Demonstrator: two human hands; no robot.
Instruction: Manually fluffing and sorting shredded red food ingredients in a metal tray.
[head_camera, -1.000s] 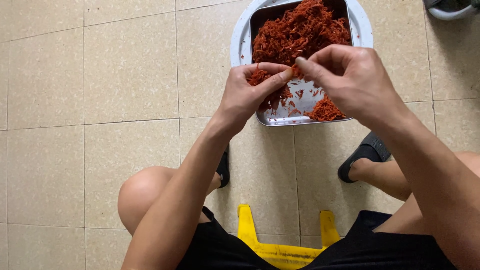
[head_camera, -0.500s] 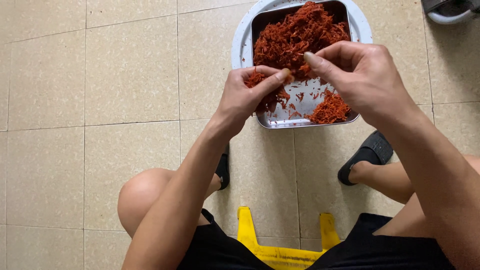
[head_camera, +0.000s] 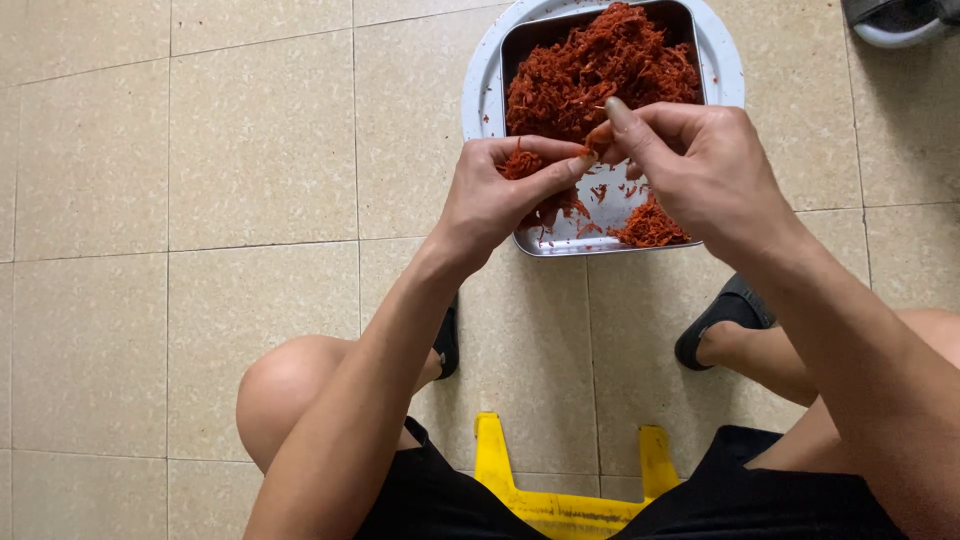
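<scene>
Both hands meet over the near end of a metal tray (head_camera: 560, 245), fingertips almost touching. The left hand (head_camera: 495, 195) is curled, its thumb and fingers pressed together on a small clump of red shreds (head_camera: 520, 162), with the thumb tip pointing across toward the other hand. The right hand (head_camera: 700, 165) pinches a bit of the same red stuff between thumb and forefinger, just beside the left thumb tip; how much it holds cannot be told, since the fingers cover it. Beyond the pinch, filling the far part of the tray, lies the big heap of red shreds (head_camera: 600, 75). Below the pinch the tray's floor is mostly bare metal with loose crumbs, and a smaller pile (head_camera: 648, 228) sits under the right hand. The tray rests on a round pale plate (head_camera: 480, 90) on the tiled floor (head_camera: 200, 200). Nearer the person than the hands are a black sandal (head_camera: 725, 315) and a yellow stool (head_camera: 560, 500).
</scene>
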